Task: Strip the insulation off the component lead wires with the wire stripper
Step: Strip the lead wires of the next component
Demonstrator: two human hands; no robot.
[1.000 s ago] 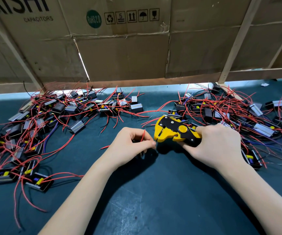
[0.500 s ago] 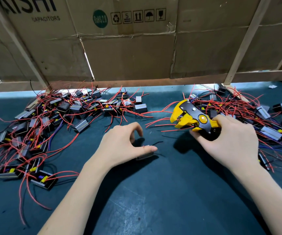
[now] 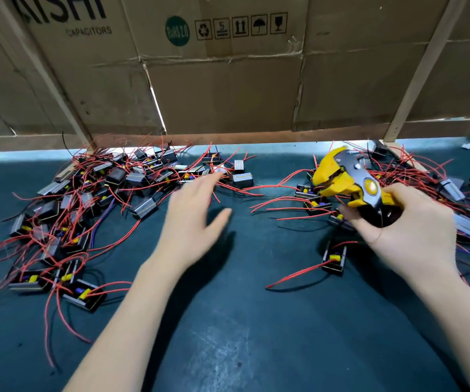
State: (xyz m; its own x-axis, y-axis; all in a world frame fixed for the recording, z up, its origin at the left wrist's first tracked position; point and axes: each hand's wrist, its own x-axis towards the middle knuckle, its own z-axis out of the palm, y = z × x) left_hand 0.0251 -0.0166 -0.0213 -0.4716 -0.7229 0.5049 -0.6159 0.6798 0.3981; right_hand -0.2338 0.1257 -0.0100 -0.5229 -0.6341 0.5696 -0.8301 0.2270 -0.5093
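Flattened cardboard boxes (image 3: 228,80) are standing behind the dark green counter (image 3: 242,321); wooden slats (image 3: 420,72) are leaning across them.

The cardboard box (image 3: 228,89) reads "CAPACITORS", a cut-off "AISHI", a green "RoHS 2.0" mark and a "5".

surface (image 3: 228,321): dark teal, with pale scuffed patches
wire stripper (image 3: 349,182): yellow head on a black body, one round yellow button
lead wires (image 3: 270,188): mostly red; a few blue or black
components (image 3: 143,206): black cases, grey metal faces, yellow and blue parts inside
cardboard wall (image 3: 228,94): brown, black print and handling symbols, a green round mark
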